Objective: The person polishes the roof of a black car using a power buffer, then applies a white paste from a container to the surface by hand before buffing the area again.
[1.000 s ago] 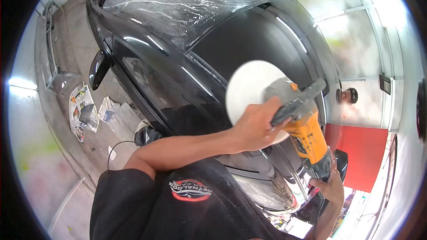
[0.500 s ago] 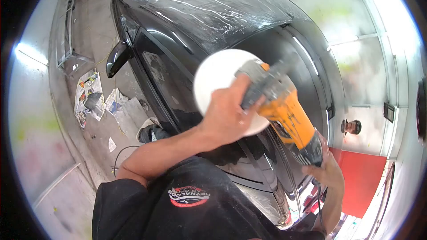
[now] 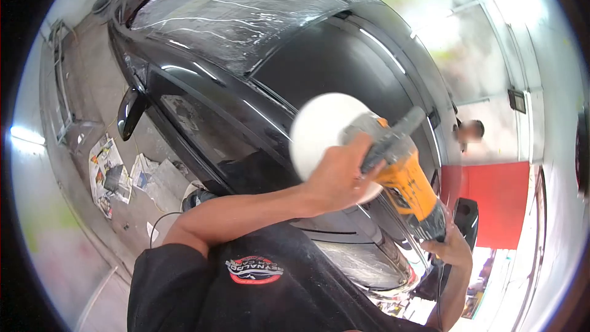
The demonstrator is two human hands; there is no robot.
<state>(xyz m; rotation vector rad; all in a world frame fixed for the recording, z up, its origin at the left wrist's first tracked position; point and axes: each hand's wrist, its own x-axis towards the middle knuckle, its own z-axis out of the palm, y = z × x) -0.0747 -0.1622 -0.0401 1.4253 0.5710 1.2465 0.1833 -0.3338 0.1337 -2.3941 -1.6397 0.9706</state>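
An orange and black power polisher [image 3: 410, 187] with a round white pad [image 3: 316, 132] is held in both hands at the middle of the view. Near the pad, my left hand [image 3: 341, 175] wraps round the dark front grip of the tool head. My right hand [image 3: 453, 247] closes round the black rear end of the body, where the cord hangs down. The pad overlaps the roof edge of a glossy black car [image 3: 332, 61] in this view. White streaks cover its windshield [image 3: 233, 9].
Newspaper sheets [image 3: 107, 172] lie on the floor at left, close to a metal stand [image 3: 64, 86]. The side mirror [image 3: 130, 112] juts out from the car. A red panel [image 3: 495, 203] and a person [image 3: 472, 132] are at right.
The view has turned, so the car sits further left. The polisher shows further right and slightly lower, over the roof edge, with both hands still on it.
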